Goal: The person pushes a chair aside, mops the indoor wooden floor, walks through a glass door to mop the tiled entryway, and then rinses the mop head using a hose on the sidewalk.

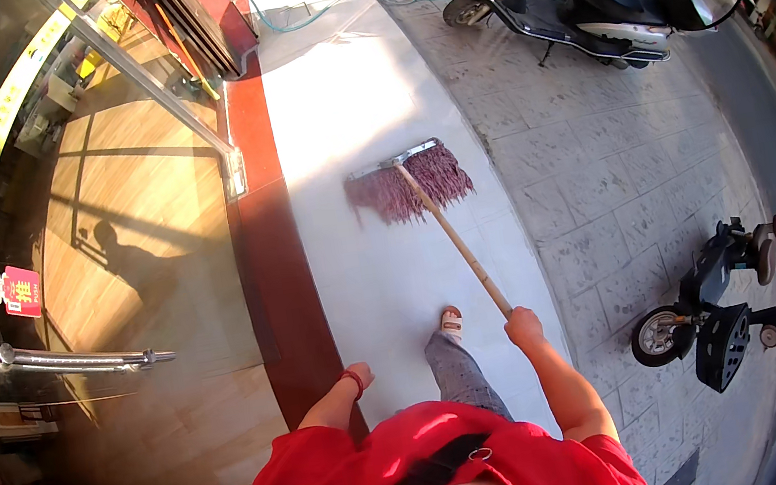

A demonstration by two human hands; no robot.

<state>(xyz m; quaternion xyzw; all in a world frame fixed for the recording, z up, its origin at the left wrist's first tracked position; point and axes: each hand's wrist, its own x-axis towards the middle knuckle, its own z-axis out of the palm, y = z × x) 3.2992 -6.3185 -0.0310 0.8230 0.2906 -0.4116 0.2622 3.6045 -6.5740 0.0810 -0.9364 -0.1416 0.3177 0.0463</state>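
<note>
My right hand (523, 326) is wrapped round the upper end of a wooden mop handle (466, 253). The handle slants forward and left to a wide mop head (415, 188) with dark red strands hanging from a flat metal bar (410, 155). Its strands are over the pale paved strip (395, 287), blurred at their left end. My left hand (360, 377), with a red band at the wrist, is apart from the mop, low over the border between the strip and the dark red sill (275, 259). Its fingers are too indistinct to read.
An open glass door (156, 101) with a metal pull handle (74, 358) is on the left, beside a wood-look floor (164, 286). A scooter (574, 9) stands far right, a small electric bike (719, 308) nearer. A hose (314, 18) crosses the far end.
</note>
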